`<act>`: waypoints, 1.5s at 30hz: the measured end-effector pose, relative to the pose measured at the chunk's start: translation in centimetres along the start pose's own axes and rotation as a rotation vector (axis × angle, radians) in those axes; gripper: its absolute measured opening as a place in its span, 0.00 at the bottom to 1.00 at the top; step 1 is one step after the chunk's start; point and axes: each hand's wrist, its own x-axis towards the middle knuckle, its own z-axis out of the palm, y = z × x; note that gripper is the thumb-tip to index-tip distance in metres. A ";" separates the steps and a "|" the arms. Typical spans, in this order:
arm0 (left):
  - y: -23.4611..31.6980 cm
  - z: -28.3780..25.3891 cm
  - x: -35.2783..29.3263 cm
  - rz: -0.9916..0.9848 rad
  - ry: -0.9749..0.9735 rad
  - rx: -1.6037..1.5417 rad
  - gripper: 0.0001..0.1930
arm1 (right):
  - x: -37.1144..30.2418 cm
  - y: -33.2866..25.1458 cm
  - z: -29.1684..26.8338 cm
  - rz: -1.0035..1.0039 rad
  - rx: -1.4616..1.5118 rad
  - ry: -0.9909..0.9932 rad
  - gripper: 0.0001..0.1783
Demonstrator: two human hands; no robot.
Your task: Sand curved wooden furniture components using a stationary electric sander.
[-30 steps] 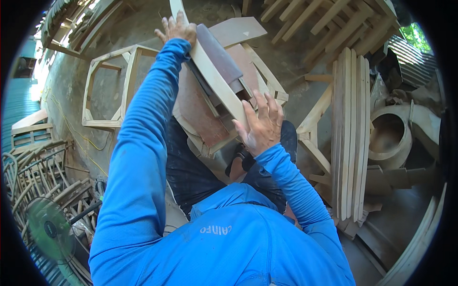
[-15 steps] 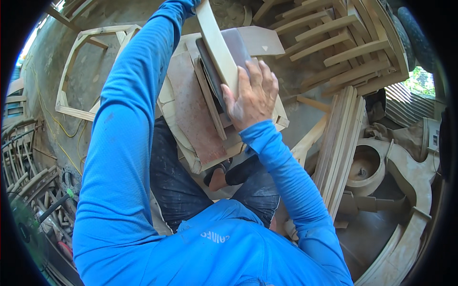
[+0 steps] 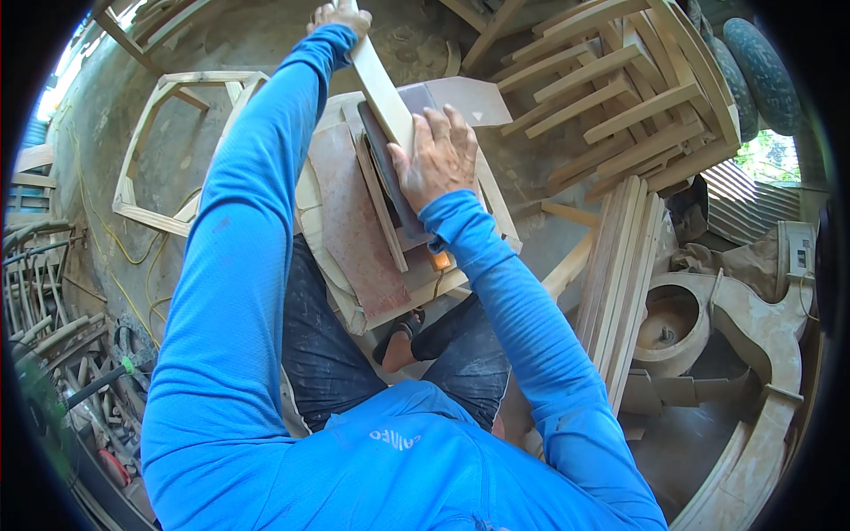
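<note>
Left of the wooden slat [image 3: 381, 88] we grip, a dusty concrete floor [image 3: 177, 159] spreads out, with an open wooden frame [image 3: 146, 133] lying flat on it and yellow cord trailing past its lower edge. Further left and lower than the slat, a heap of curved wooden parts [image 3: 44, 292] crowds the rim of our view.

Our left hand [image 3: 341, 16] is closed around the slat's far end, up at the top edge. The slat runs down from there across a dark block [image 3: 390, 177], which sits on a reddish board [image 3: 354, 230] laid over our lap. Our right hand [image 3: 438, 159] lies with fingers spread wide, pressing flat on the slat's near end and the block.

Right of the slat, stacked chair frames [image 3: 611, 88] fill the upper corner, and a bundle of long pale slats [image 3: 620, 274] leans just beside our right forearm. Beyond these stands a curved wooden piece [image 3: 761, 327]. Bare floor shows mostly on the left side; the right is hemmed in closely.
</note>
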 end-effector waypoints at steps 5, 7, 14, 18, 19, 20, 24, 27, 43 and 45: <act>0.1 2.9 -3.3 0.123 0.114 0.157 0.38 | -5.8 0.7 -2.8 0.029 0.008 0.000 0.34; 0.9 2.4 -7.7 0.100 0.119 0.220 0.37 | -8.8 1.1 -4.4 0.021 -0.001 -0.017 0.35; 2.3 3.6 -23.6 0.162 0.126 0.449 0.41 | -21.5 2.2 -12.8 0.024 0.074 -0.141 0.38; 2.7 4.7 -33.9 0.224 0.110 0.415 0.41 | -29.8 1.9 -17.6 0.056 0.115 -0.218 0.37; 2.7 4.8 -36.1 0.242 0.110 0.345 0.41 | -31.7 1.9 -18.4 0.072 0.138 -0.234 0.36; 3.1 5.0 -37.8 0.245 0.092 0.316 0.41 | -33.4 1.9 -19.1 0.078 0.141 -0.238 0.35; 3.7 5.3 -38.6 0.247 0.066 0.245 0.41 | -34.0 2.3 -19.3 0.080 0.115 -0.230 0.35; 3.2 4.9 -34.8 0.231 0.095 0.243 0.41 | -30.3 2.5 -18.0 0.043 0.065 -0.225 0.35; -0.6 -1.7 -7.1 0.125 0.024 0.016 0.42 | -4.9 -0.6 -4.3 -0.120 -0.054 -0.104 0.32; -0.5 -2.1 -5.8 0.105 0.039 0.008 0.42 | -2.6 -0.4 -2.6 -0.140 -0.011 -0.070 0.32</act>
